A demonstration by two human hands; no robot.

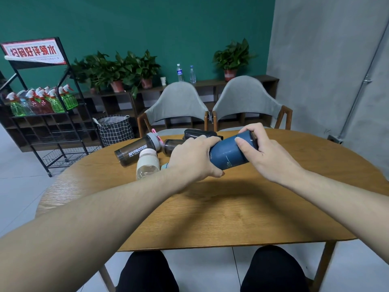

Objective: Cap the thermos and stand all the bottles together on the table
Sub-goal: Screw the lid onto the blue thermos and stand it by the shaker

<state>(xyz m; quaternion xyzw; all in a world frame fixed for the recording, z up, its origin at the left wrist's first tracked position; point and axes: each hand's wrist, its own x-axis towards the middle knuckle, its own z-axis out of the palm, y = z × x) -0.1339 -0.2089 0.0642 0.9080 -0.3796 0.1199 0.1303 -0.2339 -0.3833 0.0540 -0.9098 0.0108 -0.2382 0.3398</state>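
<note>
**newb:** Hands doing what right now?

**op:** Left hand (194,158) has a closed grip round the blue thermos (228,153), tilted above the worktop (210,207); right hand (263,150) clamps its capped end. Behind, the Myprotein shaker (134,151), clear bottle (147,163) and dark bottles (200,133) lie flat.

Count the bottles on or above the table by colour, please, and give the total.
Dark blue thermos, held in left hand and right hand: 1
Dark smoky bottles: 3
Clear bottle with cream cap: 1
Total: 5
</note>
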